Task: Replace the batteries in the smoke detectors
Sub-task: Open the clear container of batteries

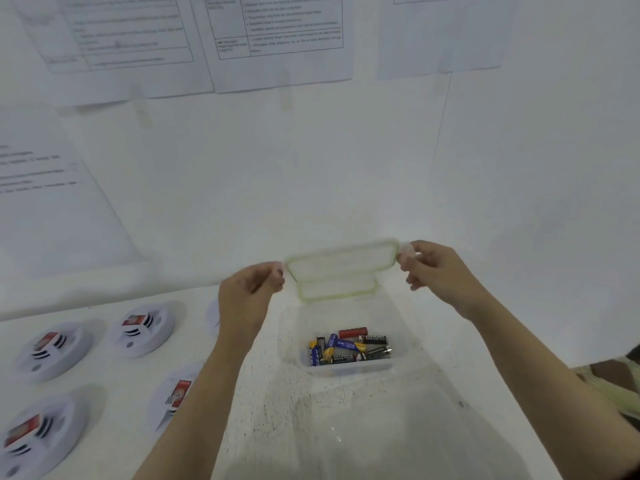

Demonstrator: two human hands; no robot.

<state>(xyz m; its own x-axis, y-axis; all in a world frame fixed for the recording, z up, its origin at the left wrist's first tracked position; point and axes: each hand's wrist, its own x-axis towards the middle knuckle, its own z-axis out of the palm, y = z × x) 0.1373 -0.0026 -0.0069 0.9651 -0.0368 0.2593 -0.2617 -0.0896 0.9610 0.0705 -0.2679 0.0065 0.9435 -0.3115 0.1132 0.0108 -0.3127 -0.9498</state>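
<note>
A clear plastic box stands on the white table with several batteries lying in its bottom. Above its far edge hangs the clear lid with a green seal, tilted up. My left hand pinches the lid's left clip and my right hand pinches its right clip. Several white round smoke detectors lie at the left, among them one at the back, one further left and one partly behind my left forearm. Each carries a red label.
A white wall rises just behind the table, with printed paper sheets taped to it. Another clear container stands blurred in the foreground. The table's right edge shows at the right.
</note>
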